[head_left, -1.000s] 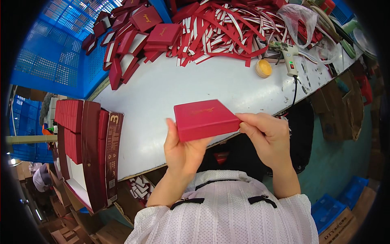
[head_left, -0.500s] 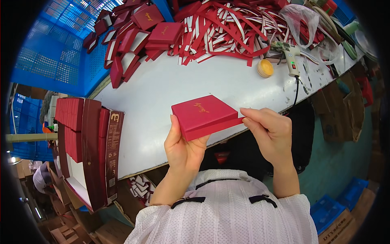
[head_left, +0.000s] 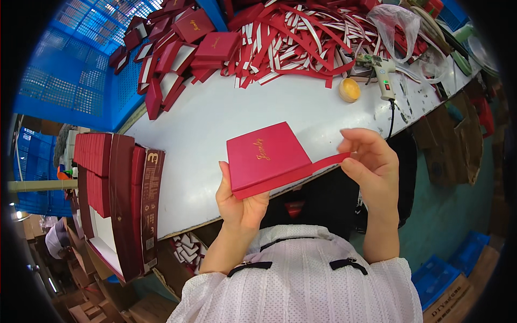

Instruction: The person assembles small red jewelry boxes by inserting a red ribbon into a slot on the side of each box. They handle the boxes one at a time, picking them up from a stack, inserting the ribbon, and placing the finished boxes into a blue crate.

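Observation:
A flat, square red gift box [head_left: 269, 153] with gold lettering on its lid is tilted over the front of the white table. My left hand [head_left: 239, 207] holds it from below and at the left, with the thumb against the side. A narrow red strip [head_left: 328, 160] runs along the box's near side and sticks out past its right corner. Around the free end of that strip, the thumb and index finger of my right hand [head_left: 374, 161] are closed, with the other fingers curled. The underside of the box is hidden.
Red-and-white strips [head_left: 301, 46] are heaped at the back of the white table [head_left: 188, 145], beside several red boxes [head_left: 218, 46]. A glue gun [head_left: 385, 78] and a round yellow-topped tub [head_left: 349, 90] sit at the right. A carton of red pieces [head_left: 123, 204] stands left.
My right hand has moved right along the strip, away from the box, and more of the strip shows. The box has turned so its lid faces me more.

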`<action>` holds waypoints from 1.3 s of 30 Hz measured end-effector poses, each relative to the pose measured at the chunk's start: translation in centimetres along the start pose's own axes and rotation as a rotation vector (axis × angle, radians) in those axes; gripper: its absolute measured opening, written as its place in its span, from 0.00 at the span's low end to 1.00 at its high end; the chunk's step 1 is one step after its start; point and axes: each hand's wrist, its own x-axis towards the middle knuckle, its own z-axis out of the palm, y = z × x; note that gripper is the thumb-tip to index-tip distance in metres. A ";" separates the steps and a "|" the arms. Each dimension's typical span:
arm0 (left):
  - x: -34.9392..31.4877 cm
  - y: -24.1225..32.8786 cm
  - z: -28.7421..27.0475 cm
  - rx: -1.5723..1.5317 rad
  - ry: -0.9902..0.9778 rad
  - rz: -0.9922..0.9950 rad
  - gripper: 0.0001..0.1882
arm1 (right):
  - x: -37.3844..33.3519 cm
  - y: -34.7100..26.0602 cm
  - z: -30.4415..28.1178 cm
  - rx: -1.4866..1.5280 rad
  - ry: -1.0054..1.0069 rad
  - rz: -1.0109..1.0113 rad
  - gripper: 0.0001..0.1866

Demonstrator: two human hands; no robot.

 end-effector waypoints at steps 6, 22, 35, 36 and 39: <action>1.6 -0.7 -1.8 0.188 0.076 -0.182 0.24 | -1.1 0.6 2.1 -0.037 -0.020 -0.049 0.13; 0.7 -1.7 -3.5 0.063 -0.017 -0.261 0.22 | 0.0 2.8 1.5 0.062 0.298 -0.010 0.23; 1.2 1.5 -3.1 2.014 -0.122 0.638 0.21 | -0.7 6.0 3.1 -0.450 -0.500 0.115 0.11; 0.6 2.7 -3.7 1.928 -0.111 0.411 0.17 | -0.6 6.5 3.6 -0.517 -0.588 0.017 0.11; -0.2 3.7 -3.2 1.681 0.024 0.029 0.04 | 1.3 5.8 4.8 -0.486 -0.718 0.151 0.10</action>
